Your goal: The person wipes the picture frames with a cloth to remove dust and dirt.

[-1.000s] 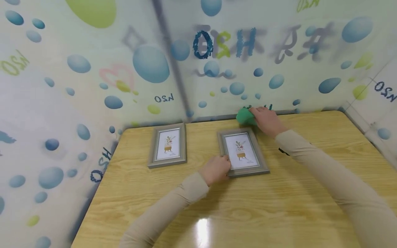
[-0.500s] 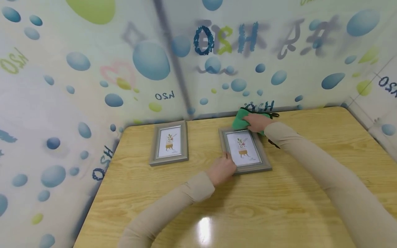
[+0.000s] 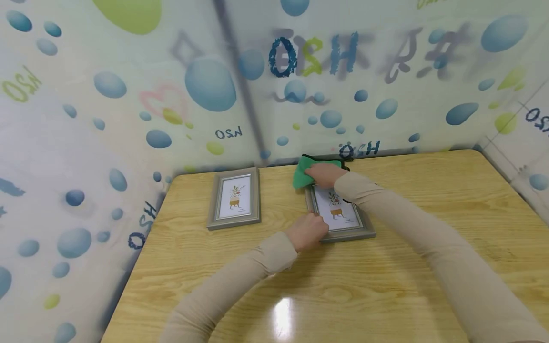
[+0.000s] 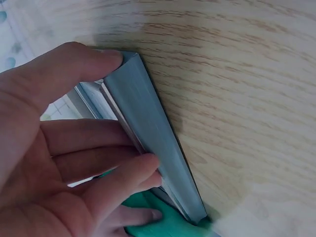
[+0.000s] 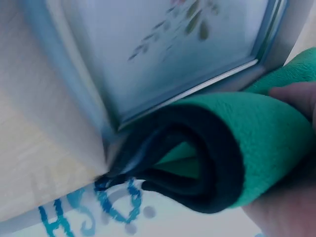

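Observation:
A grey picture frame (image 3: 346, 234) with a plant print lies flat on the table. My left hand (image 3: 307, 232) holds its near left corner; in the left wrist view the thumb and fingers of that hand (image 4: 74, 143) rest on the grey moulding (image 4: 148, 123). At the far left corner my right hand (image 3: 324, 174) grips a green cloth (image 3: 302, 172) with a black edge. The right wrist view shows the cloth (image 5: 266, 133) folded over against the far edge of the frame (image 5: 79, 84), with part of the right hand (image 5: 291, 207) behind it.
A second grey frame (image 3: 234, 222) with a similar print lies to the left on the wooden table (image 3: 240, 267). Behind the table's far edge stands a wall (image 3: 171, 143) patterned with blue and green drops.
My right hand has moved left along the frame's far edge with the green cloth, from the far right corner to the far left one. The left hand has stayed at the near left corner.

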A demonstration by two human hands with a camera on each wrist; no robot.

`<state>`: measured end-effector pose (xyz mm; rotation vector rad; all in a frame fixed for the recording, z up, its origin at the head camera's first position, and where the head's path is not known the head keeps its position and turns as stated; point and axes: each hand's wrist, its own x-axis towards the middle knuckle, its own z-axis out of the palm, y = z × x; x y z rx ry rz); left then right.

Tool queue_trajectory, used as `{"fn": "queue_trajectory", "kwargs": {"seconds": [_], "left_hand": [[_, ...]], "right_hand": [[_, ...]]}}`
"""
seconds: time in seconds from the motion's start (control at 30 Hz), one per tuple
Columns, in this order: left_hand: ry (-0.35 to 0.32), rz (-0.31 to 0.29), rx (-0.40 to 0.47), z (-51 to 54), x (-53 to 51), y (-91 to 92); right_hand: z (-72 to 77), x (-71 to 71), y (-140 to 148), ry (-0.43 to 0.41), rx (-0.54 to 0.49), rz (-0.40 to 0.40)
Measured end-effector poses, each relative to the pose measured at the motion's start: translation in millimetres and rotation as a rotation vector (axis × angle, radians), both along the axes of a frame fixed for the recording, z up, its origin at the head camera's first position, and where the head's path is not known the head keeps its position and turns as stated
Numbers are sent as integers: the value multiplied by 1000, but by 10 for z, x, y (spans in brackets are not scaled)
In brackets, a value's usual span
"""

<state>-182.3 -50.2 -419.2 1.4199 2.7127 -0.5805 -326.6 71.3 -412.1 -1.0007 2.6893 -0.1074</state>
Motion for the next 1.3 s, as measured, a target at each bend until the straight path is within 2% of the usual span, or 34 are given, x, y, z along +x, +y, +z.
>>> {"fn": "queue_trajectory", "kwargs": {"seconds": [0.1, 0.17, 0.33, 0.5, 0.67, 0.77, 0.93, 1.17, 1.3], "left_hand": [[-6, 8, 3, -16, -8, -5], [-17, 11, 2, -21, -19, -10], [-74, 26, 30, -6, -48, -14], [-89, 29, 39, 28, -54, -12], [-110, 40, 43, 39, -48, -26], [-125, 47, 49, 41, -41, -37], [-109, 36, 31, 48, -33, -30], [-80, -3, 30, 20, -46, 0], [-99, 15, 52, 28, -44, -9]], "right_hand": [[-15, 27, -76, 17, -26, 62], [-16, 39, -76, 4, -57, 68], [-39, 8, 108, -20, -116, 14], [-79, -54, 461, -4, -101, -59], [-41, -52, 690, -29, -99, -118], [-4, -36, 637, -48, -82, -125], [0, -14, 331, -45, -90, -88], [-58, 74, 30, -16, -141, 62], [-75, 164, 44, 2, -209, 90]]}}
